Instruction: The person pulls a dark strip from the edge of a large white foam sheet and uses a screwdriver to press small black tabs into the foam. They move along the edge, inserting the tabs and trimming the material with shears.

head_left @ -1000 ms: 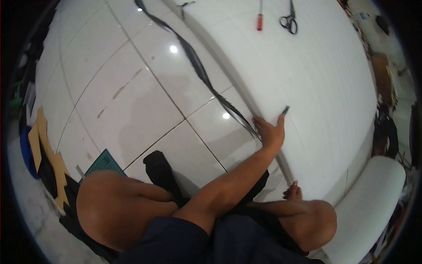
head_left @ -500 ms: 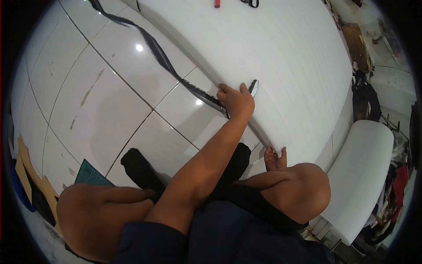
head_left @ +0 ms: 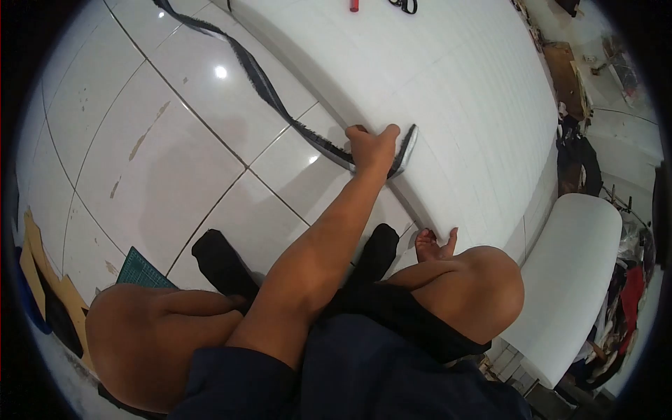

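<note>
A large white foam sheet (head_left: 462, 147) lies across the floor, with its near edge in front of my knees. My left hand (head_left: 374, 148) grips that edge, thumb on top and fingers curled at the side. Beneath this hand runs a long black-and-grey frayed fabric strip (head_left: 262, 82); its end rests on the foam just right of my thumb. Farther right, my right hand (head_left: 435, 245) is at the same edge, palm up, thumb over the foam and fingers bent below it. My right knee hides part of that wrist.
A red object (head_left: 354, 5) and black-handled scissors (head_left: 404, 5) lie on the foam at the top. A white foam roll (head_left: 570, 280) stands at the right by piled scraps (head_left: 623, 308). A green cutting mat (head_left: 143, 271) and brown sheets (head_left: 59, 301) are at the left.
My left hand has turned and shifted slightly left along the foam edge. More of the fabric strip's end shows beside the thumb. My right hand stays at the edge.
</note>
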